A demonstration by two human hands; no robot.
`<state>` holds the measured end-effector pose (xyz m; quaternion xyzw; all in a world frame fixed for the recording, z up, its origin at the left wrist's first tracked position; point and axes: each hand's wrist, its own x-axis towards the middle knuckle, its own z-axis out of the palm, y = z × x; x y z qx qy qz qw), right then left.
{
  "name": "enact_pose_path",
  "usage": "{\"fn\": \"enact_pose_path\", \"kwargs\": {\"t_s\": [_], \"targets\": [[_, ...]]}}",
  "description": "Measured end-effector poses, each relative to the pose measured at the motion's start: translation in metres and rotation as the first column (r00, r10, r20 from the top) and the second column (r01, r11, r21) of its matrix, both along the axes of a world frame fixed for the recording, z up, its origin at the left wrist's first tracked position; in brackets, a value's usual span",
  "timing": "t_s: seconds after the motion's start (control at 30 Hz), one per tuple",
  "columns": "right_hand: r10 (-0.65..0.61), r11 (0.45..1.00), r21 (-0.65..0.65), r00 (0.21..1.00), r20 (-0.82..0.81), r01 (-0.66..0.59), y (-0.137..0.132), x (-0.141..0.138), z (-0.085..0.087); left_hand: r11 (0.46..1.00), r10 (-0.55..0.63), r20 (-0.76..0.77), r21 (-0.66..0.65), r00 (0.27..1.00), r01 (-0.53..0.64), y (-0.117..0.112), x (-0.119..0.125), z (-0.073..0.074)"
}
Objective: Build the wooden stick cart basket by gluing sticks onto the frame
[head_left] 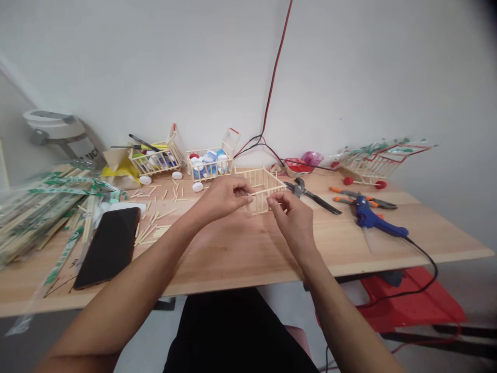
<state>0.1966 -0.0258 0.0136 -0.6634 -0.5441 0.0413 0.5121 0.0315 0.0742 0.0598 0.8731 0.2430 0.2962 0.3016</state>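
Note:
A small open basket frame (259,178) built of thin wooden sticks stands on the table in front of me. My left hand (229,196) is closed at its near left corner, thumb and fingers pinching the top rail. At the near side, my right hand (292,217) has thumb and forefinger pressed together just below that rail. Anything between those right fingertips is too small to make out. Short cut sticks (157,223) lie scattered left of my left hand. Pliers with black handles (316,199) rest right of the basket.
Two stick carts, one with bottle caps (209,165) and one with pens (157,159), stand behind. Bagged sticks (42,207) and a phone (108,247) lie left. Rightward are a blue glue gun (378,220), orange-handled pliers (382,204), another cart (373,168) and a red stool (415,300).

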Motion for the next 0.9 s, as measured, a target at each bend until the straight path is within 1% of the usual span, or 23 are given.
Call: {"fn": "enact_pose_path", "kwargs": {"t_s": [0.2,0.37,0.53,0.63,0.9], "targets": [[0.003,1.000,-0.009,1.000,0.010,-0.002,0.0018,0.0005,-0.0030,1.000,0.002,0.003,-0.016,1.000,-0.002,-0.0005,0.0000,-0.0001],[0.032,0.999,-0.031,0.999,0.033,-0.031,0.0033,0.0024,-0.0054,1.000,-0.003,-0.015,-0.011,1.000,0.003,-0.0006,0.0002,-0.0007],[0.070,0.997,-0.019,0.989,0.128,-0.069,0.0000,0.0046,-0.0056,1.000,-0.010,-0.009,0.000,1.000,0.010,-0.0004,-0.0006,-0.0015],[0.076,0.997,-0.035,0.984,0.161,-0.071,-0.0026,0.0051,-0.0066,1.000,-0.012,0.000,0.008,1.000,0.012,-0.0002,-0.0011,-0.0019],[0.062,0.986,-0.160,0.995,0.082,-0.049,-0.0034,0.0038,-0.0068,1.000,-0.014,0.005,0.008,1.000,0.014,-0.0004,-0.0009,-0.0016]]}}
